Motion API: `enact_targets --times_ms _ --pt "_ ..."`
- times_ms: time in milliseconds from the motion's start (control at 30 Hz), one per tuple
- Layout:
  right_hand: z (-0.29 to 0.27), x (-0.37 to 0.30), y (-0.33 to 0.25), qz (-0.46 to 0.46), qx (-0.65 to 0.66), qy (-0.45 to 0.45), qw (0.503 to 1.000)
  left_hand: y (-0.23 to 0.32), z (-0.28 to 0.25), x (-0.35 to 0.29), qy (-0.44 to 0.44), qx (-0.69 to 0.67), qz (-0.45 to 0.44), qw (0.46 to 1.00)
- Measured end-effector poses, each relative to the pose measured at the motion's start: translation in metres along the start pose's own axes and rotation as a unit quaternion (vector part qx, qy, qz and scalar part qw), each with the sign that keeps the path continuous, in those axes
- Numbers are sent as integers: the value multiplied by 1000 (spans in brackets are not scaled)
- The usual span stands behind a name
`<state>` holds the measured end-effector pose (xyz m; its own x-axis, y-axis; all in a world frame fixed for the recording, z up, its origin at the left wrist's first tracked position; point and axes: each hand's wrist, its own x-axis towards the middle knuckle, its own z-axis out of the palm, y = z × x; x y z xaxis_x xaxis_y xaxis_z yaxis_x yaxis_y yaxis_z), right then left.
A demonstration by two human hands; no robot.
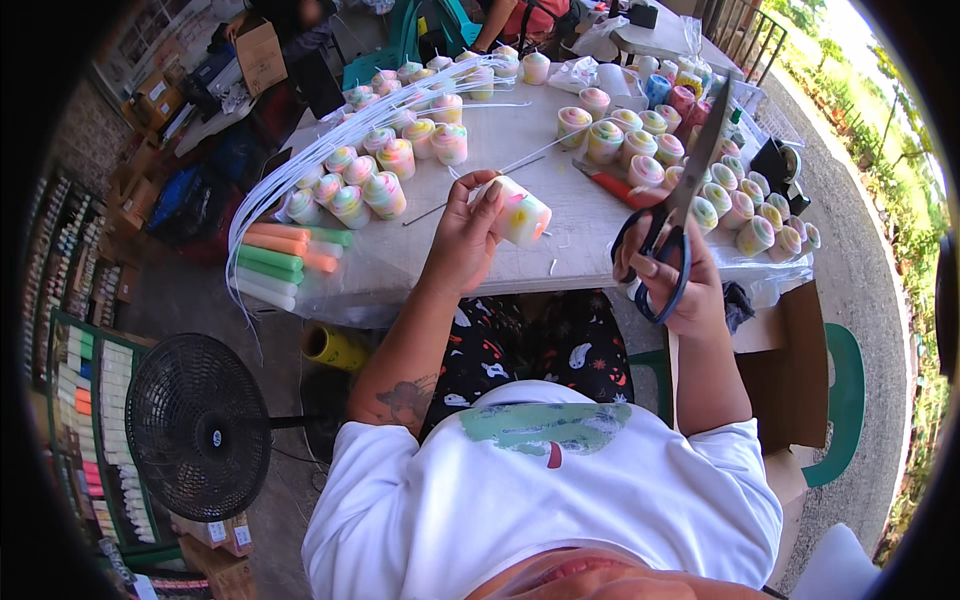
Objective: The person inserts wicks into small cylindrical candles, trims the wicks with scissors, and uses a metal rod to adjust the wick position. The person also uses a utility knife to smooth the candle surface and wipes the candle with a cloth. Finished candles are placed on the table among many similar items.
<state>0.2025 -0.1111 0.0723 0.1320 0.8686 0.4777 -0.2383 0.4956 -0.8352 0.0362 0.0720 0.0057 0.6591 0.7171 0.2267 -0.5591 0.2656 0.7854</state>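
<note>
Left grip [488,202] holds candle [525,216] near table's front edge [570,277].

Candle [522,213]: short cylinder, white with pastel pink, yellow and green patches, tilted sideways in the left hand [468,228]. Scissors [691,182]: long dark blades, apparently together, pointing up and rightward; blue-and-black handles in the right hand [704,287].

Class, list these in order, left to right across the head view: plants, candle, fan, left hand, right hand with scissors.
Fan → left hand → candle → right hand with scissors → plants.
</note>
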Motion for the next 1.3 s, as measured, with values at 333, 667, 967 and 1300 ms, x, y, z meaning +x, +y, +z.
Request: enact_targets --times_ms 333,667,967,1300 --pt "-24 -59 58 315 8 -205 927 34 -38 -44 -179 28 -27 983" --pt "-8 -29 73 333 2 -255 908 30 -25 -60 -273 -24 -118 955" --pt "-19 -23 46 330 -95 -143 928 47 -34 -56 -228 129 -97 960" --pt "-77 -11 57 213 -699 59 681 64 -108 -30 2 612 188 768"
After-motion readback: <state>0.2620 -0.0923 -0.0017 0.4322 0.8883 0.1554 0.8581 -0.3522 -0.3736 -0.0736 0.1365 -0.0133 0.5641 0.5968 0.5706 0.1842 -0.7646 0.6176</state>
